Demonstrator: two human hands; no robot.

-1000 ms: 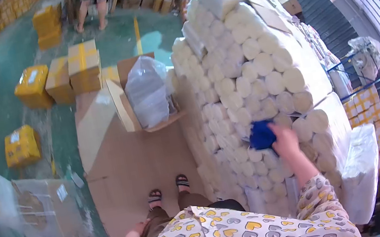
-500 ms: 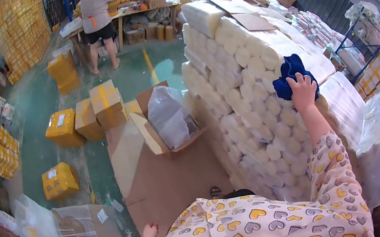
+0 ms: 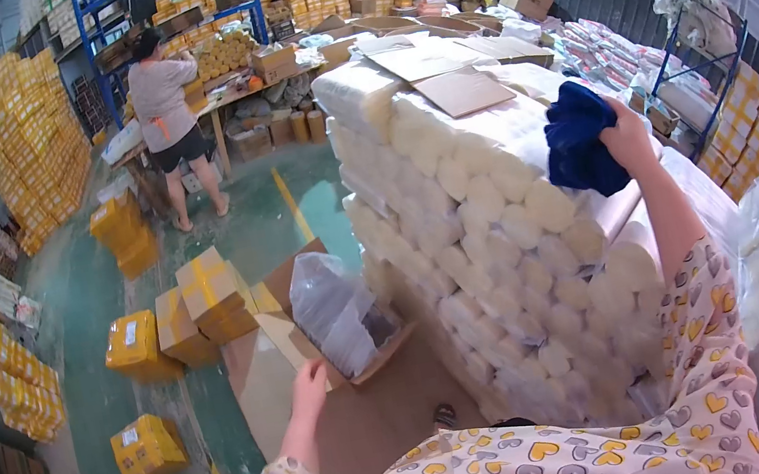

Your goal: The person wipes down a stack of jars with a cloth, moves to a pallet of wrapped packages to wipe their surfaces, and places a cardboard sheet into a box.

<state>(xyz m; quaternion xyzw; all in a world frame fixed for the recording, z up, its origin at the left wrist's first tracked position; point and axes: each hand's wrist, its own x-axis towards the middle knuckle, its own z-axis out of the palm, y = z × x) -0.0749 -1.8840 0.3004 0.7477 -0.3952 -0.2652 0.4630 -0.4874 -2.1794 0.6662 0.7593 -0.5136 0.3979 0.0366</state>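
My right hand (image 3: 627, 135) grips a dark blue cloth (image 3: 579, 139), bunched up and hanging over the top edge of a tall stack of white rolls (image 3: 496, 206) in clear plastic wrap. Farther left and lower, my left hand (image 3: 308, 389) is raised with its fingers curled together and nothing seen in them. In this view it overlaps the flap of an open cardboard box (image 3: 382, 353). A translucent plastic liner (image 3: 334, 296) bulges out of that box, with dark contents partly showing inside.
Loose cardboard pieces (image 3: 464, 92) lie on the stack. Taped boxes (image 3: 137, 346) stand on the green floor to the left, and a flat cardboard sheet (image 3: 360, 443) lies by my feet. A person (image 3: 168, 112) stands at a workbench (image 3: 226, 102) at the back.
My left hand has risen and moved forward to the open box's flap. My right hand has turned sideways and now holds the blue cloth from its right side. The view has tilted up.
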